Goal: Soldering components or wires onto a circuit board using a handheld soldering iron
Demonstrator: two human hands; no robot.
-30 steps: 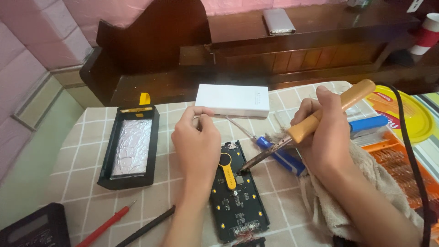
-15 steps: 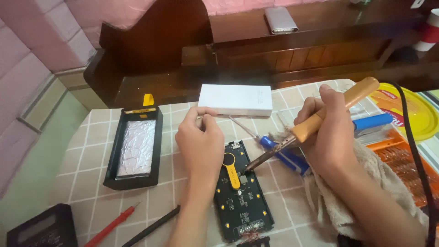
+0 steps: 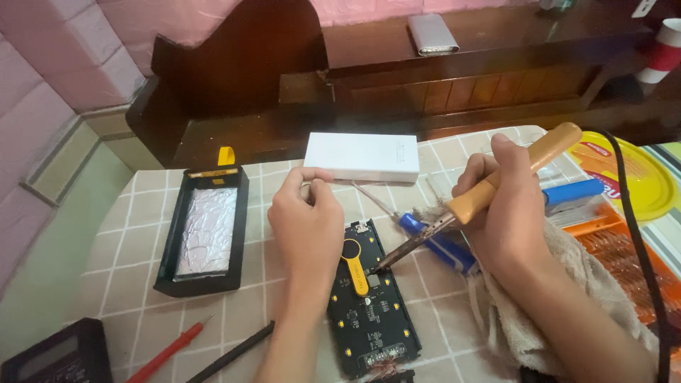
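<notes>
Soldering step in hand, we judge. Our right hand point(image 3: 507, 213) grips the iron point(image 3: 482, 195) fully closed, tip down on the upper edge of the black board point(image 3: 372, 305) at lower centre. Our left hand point(image 3: 306, 220) is curled, pinching thin solder wire point(image 3: 372, 200) between thumb and finger, heel by the board's left edge.

Next move likely calls for steady wire feed at the tip.

Room: white box point(image 3: 362, 157) close above, blue cells point(image 3: 443, 248) beside the tip, rag point(image 3: 567, 284) under the right wrist; free cloth to the left, before the black case point(image 3: 206, 230).
</notes>
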